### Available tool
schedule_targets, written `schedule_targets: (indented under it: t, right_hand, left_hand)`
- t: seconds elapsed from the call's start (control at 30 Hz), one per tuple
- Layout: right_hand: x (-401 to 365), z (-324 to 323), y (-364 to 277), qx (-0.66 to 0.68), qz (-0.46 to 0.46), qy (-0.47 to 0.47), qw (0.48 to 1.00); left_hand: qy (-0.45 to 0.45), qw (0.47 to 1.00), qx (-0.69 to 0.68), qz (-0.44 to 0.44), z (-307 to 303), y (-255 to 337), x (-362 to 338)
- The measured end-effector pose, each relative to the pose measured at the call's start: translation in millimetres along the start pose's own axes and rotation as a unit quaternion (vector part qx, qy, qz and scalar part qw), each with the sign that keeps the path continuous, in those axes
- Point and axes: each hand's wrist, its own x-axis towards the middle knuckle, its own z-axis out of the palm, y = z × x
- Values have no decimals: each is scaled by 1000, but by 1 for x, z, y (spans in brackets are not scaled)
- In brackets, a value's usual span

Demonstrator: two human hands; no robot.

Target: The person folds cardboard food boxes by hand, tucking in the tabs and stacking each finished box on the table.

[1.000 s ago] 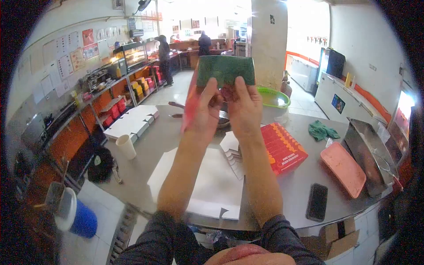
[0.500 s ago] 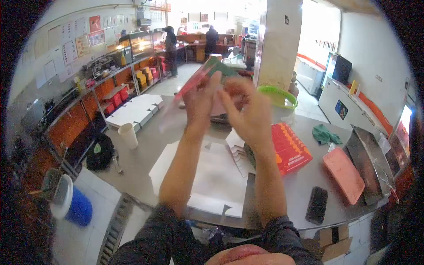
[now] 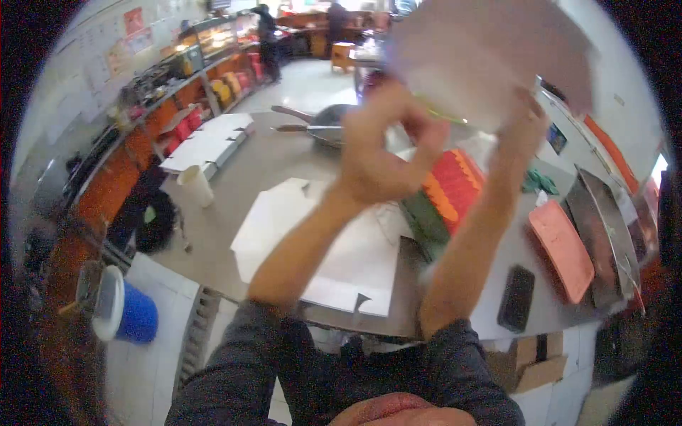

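Observation:
My right hand [image 3: 523, 126] is raised at the upper right, its fingers closed on the lower edge of a large cardboard sheet [image 3: 490, 53]. The sheet is blurred and turns a greyish-brown face toward me. Left of it, my left hand [image 3: 387, 153] is raised with loosely curled fingers. A gap shows between thumb and forefinger, and nothing is visible in it. Below my hands, flat white cardboard box blanks [image 3: 334, 263] with slots and flaps lie on the metal table. A red and orange printed box [image 3: 457, 188] with a green side stands right of them.
A pan [image 3: 330, 126] and a knife [image 3: 290, 128] lie at the back of the table [image 3: 238, 213]. A cup [image 3: 195, 187] and more white blanks [image 3: 209, 144] are at left. A phone [image 3: 516, 298], pink tray [image 3: 561, 248] and green cloth [image 3: 540, 181] are at right. Two people stand far behind.
The cardboard sheet has swung up and right with my right hand, from a tilted green and pink view to its greyish-brown face. My left hand has come away from it.

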Motion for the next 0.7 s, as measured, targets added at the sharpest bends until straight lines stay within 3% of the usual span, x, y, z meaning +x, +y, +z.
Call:
schedule_targets:
  t: [0.1,0.13,0.17,0.2,0.23,0.27,0.3,0.33,0.37,0.43,0.5,0.53,0.57,0.6,0.67,0.7]
  right_hand:
    - [-3,-26,-24,261,81,132,953]
    - [-2,-34,-30,321,98,179,925]
    - [-3,-42,-28,332,100,180,921]
    - [-3,-52,-25,287,46,207,934]
    - [-2,-61,-26,240,-14,235,942]
    - [-1,-68,-27,252,-25,246,936]
    - [-1,-74,-26,225,-111,215,944]
    - [-3,-80,-29,191,-193,181,945]
    - [-10,-83,-39,192,-196,183,944]
    - [-25,-79,-61,336,-81,214,914]
    - [-25,-75,-51,322,-142,157,923]
    - [-27,-76,-51,300,-200,109,926]
    - [-25,-75,-50,545,-96,83,829]
    - [-29,-76,-68,532,-105,91,835]
    - [-36,-85,-105,617,-86,-172,763]
    - [-31,-91,-103,597,-89,-163,780]
  left_hand:
    - [-47,973,72,-216,21,9,-16]
    - [-48,973,85,-209,33,-7,-25]
    - [-24,965,224,-135,45,-30,-42]
    - [-1,934,353,-52,50,-50,-56]
    - [-129,936,267,-190,45,-56,-69]
    - [-254,897,173,-318,43,-64,-76]
    - [-258,901,173,-303,47,-81,-80]
    - [-296,876,56,-378,49,-97,-86]
    - [-327,829,-61,-449,50,-101,-88]
    - [-350,848,6,-398,50,-86,-62]
    - [-364,863,64,-344,52,-67,-43]
    - [-350,896,93,-256,57,-58,-39]
    - [-334,921,116,-166,65,-49,-36]
    - [-338,922,97,-163,70,-31,-31]
    - [-410,876,156,-200,73,19,-25]
    - [-417,878,128,-199,74,39,-26]
